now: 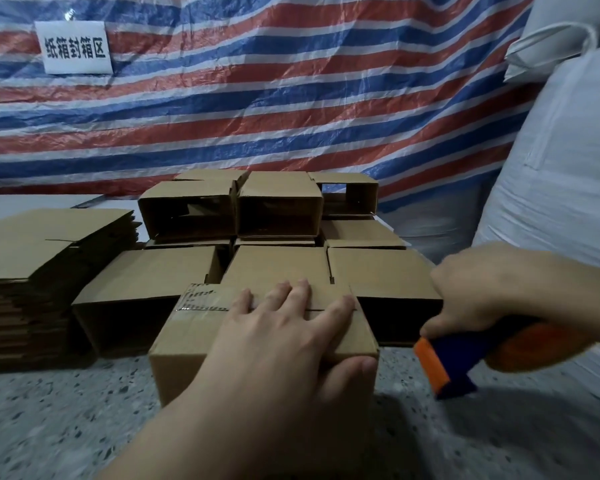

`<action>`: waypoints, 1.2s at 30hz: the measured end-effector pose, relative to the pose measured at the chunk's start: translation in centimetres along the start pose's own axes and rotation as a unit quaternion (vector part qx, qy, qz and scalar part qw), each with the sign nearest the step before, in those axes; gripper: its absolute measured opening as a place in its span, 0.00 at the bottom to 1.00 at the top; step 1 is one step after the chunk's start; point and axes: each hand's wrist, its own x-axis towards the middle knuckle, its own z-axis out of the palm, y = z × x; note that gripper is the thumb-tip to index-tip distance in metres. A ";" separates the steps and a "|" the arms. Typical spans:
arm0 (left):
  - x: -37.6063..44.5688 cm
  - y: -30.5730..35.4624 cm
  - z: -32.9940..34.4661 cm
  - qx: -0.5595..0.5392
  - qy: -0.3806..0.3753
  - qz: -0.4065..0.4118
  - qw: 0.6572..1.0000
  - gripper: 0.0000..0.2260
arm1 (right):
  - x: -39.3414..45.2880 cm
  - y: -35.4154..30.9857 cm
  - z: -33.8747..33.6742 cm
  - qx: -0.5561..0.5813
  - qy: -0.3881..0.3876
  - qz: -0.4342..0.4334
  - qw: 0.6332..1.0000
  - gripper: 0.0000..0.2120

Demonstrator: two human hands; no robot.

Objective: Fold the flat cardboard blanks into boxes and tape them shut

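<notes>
While pressing flat-fingered left hand [278, 327] on box [201, 341], taping.
Right hand [482, 289] wrapped round tape dispenser [465, 355], just beside box, floor [66, 420] underneath.

The left hand [278, 327] lay flat on the box [194, 337]; right of the box, the right hand [482, 292] gripped the tape dispenser [465, 358]; left of it sat the blanks [32, 258].

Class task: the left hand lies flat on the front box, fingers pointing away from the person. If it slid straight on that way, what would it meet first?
Probably the folded box directly behind the front box; the left hand has its fingers nearly at that edge already, though depth is unclear.
</notes>
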 end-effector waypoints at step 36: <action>0.2 0.0 0.9 -0.009 0.027 -0.005 1.000 0.40 | 2.1 -11.8 3.8 0.908 0.061 -0.089 0.405 0.28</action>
